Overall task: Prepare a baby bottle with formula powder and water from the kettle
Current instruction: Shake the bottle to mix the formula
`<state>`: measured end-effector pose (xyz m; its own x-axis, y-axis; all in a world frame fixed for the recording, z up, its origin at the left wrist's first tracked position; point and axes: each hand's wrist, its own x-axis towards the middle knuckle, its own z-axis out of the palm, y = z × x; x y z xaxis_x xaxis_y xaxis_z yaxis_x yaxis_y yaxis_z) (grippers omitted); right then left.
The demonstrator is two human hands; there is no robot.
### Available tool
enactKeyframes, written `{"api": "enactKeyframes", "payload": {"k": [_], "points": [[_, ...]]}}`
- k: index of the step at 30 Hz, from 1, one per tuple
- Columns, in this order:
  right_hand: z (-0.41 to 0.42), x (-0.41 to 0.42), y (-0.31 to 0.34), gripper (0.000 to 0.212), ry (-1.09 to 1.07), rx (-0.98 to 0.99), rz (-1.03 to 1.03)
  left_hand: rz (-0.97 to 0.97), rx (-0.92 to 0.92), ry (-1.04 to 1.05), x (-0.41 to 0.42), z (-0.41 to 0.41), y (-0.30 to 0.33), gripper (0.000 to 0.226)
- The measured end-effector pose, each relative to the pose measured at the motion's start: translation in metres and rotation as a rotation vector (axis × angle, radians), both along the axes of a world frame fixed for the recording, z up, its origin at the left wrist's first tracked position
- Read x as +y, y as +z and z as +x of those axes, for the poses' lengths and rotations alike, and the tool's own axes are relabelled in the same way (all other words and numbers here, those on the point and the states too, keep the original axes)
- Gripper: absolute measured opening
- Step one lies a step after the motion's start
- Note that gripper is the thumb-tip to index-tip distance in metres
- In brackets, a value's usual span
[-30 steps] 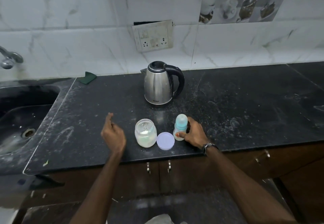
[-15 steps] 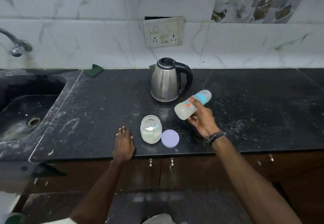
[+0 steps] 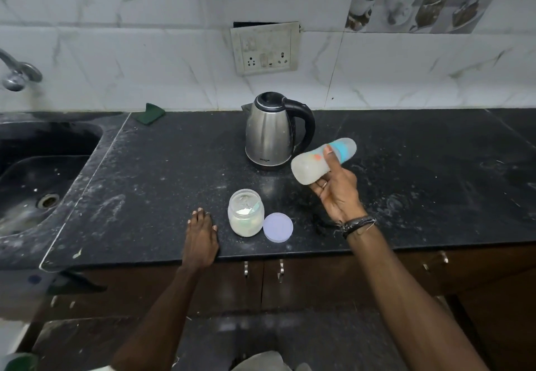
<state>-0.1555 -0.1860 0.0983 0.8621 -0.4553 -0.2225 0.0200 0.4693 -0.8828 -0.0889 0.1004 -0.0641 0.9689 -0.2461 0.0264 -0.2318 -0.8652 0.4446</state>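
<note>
- Setting: a dusty black stone countertop (image 3: 174,167) below white marble-look wall tiles, with a dark sink (image 3: 43,173) on the left and a white socket plate (image 3: 265,48) on the wall.
- Task item: I see the translucent plastic baby bottle with its pale blue collar and cap (image 3: 322,161) held off the counter, tipped nearly on its side, just right of the brushed-steel electric kettle with the black handle (image 3: 271,132).
- Right hand (image 3: 338,193): fingers curled beneath the bottle, thumb laid across its top, so it is grasped.
- Left hand (image 3: 201,231): flat on the counter edge, fingers straight, holding nothing, just left of the open clear glass jar of white formula powder (image 3: 246,215).
- Loose part: the round lilac jar lid (image 3: 278,228) lies flat beside the jar, touching or nearly so.
- Risk 1: I judge the cap is on; uncapping one-handed could let the tilted bottle slip.
- Risk 2: the open jar stands near the front edge; a passing wrist could tip it and spill powder.
- Risk 3: pouring from the kettle into a narrow neck may splash, and hot water would scald the holding fingers.
- Risk 4: counter grit could reach the jar or bottle rim.
</note>
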Motion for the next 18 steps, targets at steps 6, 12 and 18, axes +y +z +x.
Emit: {"api": "enactKeyframes", "payload": {"k": [6,12,18], "points": [[-0.009,-0.002,-0.005,0.033,0.125,-0.036,-0.198,0.007,-0.004,-0.004,0.0,0.001,-0.003,0.046],[-0.013,0.001,0.0,0.039,0.251,-0.005,-0.343,0.017,-0.006,-0.006,0.001,0.002,-0.003,0.046],[-0.01,0.002,0.003,0.034,0.215,0.017,-0.279,0.014,0.001,-0.002,0.002,0.002,-0.003,0.047]]}}
